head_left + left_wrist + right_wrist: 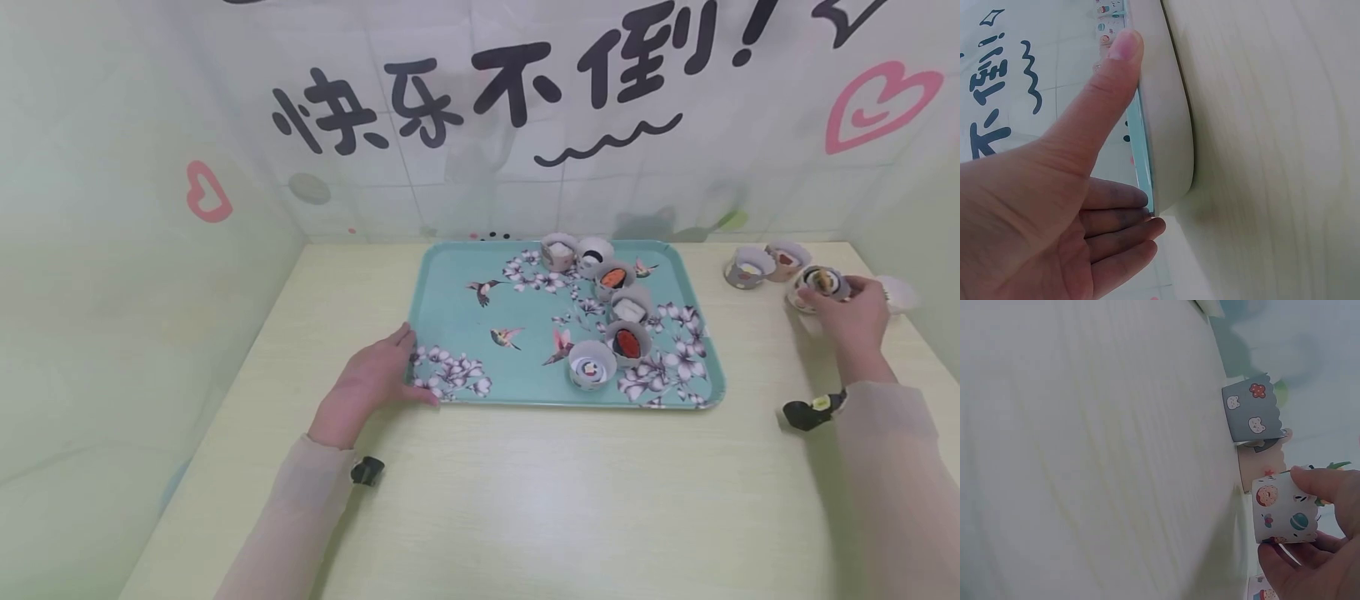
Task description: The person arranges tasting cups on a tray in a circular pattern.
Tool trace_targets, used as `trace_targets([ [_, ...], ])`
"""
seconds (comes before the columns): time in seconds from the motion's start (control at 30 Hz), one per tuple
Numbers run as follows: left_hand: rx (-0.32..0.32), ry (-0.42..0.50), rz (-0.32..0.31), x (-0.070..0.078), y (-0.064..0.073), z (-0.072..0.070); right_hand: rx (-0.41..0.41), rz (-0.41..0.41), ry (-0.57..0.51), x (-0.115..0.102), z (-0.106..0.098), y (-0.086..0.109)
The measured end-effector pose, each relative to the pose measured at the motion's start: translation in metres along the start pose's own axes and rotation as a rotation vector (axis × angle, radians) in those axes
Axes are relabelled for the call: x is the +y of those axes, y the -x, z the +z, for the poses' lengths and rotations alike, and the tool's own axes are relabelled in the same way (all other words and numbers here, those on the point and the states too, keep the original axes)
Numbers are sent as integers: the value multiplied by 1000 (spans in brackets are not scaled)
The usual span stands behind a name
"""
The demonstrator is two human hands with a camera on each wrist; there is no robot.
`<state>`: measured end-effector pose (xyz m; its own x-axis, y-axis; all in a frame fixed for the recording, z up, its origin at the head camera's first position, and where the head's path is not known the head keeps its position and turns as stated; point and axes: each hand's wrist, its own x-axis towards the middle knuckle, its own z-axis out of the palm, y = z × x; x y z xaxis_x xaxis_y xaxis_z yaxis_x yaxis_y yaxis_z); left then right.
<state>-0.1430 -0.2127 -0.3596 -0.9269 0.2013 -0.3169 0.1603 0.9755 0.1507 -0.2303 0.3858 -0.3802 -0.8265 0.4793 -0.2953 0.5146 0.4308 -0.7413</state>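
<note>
My left hand (pixel 367 379) lies at the near left corner of a light-blue tray (pixel 450 292) with flower and bird prints. Its thumb stretches along the front edge and its straight fingers touch the left side. At the right, my right hand (pixel 855 317) pinches a small paper cup (pixel 1285 509) printed with a doughnut between thumb and fingers. A piece of toy-like sushi (pixel 827 282) shows at the top of that cup. Several similar cups, such as a white-rimmed cup (pixel 591 367), stand in a curved row on the tray's right half, each holding a small piece.
Behind the held cup stand a grey cup (pixel 750 268) and a pinkish cup (pixel 787 260), side by side. Another pale cup (pixel 896 293) is partly hidden by my right hand. A white wall hanging (pixel 495 158) with black lettering rises behind the table (pixel 570 500).
</note>
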Motion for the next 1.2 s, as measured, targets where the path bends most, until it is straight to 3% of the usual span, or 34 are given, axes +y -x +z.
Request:
trace_targets([
  [0.73, -2, 1, -1, -2, -1, 1, -21, -58, 33, -3, -4, 31],
  [1.2, -1, -2, 7, -2, -1, -1, -47, -203, -2, -11, 1, 53],
])
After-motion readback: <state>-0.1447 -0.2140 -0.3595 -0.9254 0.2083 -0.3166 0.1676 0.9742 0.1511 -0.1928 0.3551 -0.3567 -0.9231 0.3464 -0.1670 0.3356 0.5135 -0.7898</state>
